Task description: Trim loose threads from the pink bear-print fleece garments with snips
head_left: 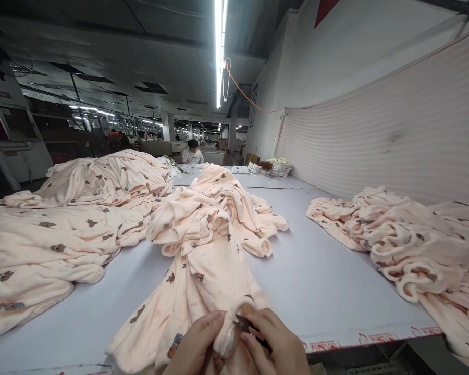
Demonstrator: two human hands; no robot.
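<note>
A pale pink fleece garment [203, 281] with small brown prints lies in front of me, running from the table's middle to its near edge. My left hand [197, 344] pinches a bunched end of this garment at the bottom of the view. My right hand [275, 344] is closed on a small dark pair of snips [247, 325], whose tip touches the pinched fabric right beside my left fingers.
The white table [316, 271] carries more heaps of the same pink fabric: a large pile [54, 234] at the left and another pile [414, 245] at the right. A striped curtain wall [394, 125] runs along the right. Far back, a seated person [192, 152] works beside stacked cloth [271, 166].
</note>
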